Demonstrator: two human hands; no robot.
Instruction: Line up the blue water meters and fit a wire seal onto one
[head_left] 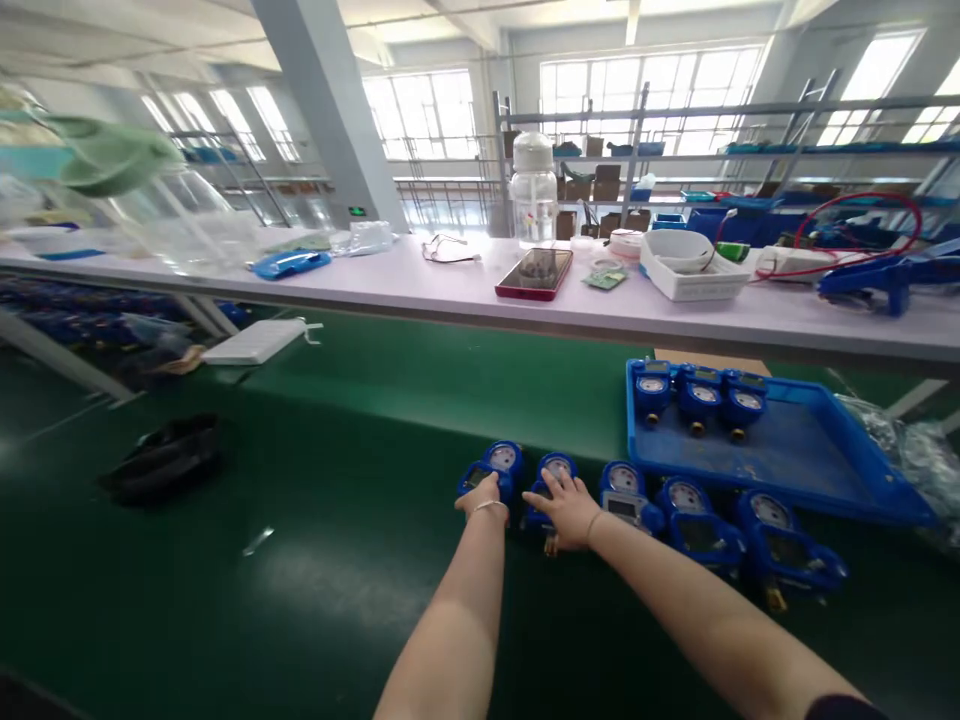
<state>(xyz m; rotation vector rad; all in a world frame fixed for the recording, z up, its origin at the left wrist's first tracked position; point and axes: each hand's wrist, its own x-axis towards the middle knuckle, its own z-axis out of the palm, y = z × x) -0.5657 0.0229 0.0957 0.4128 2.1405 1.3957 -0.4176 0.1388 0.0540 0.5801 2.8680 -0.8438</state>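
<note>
Reaching forward over the green desk point(337, 560), the left grip point(482, 496) is clasping the leftmost blue meter point(504, 457), while the right grip point(573, 513) is lying splayed across the second meter point(556, 463), just beside. Beyond the right grip, rightward, a blue tray point(802, 435) is holding three more meters point(703, 394) near its left end.

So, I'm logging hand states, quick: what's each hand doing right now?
Left hand: on the row's leftmost blue meter; grip can't be told.
Right hand: open, spread over the second blue meter.
</note>
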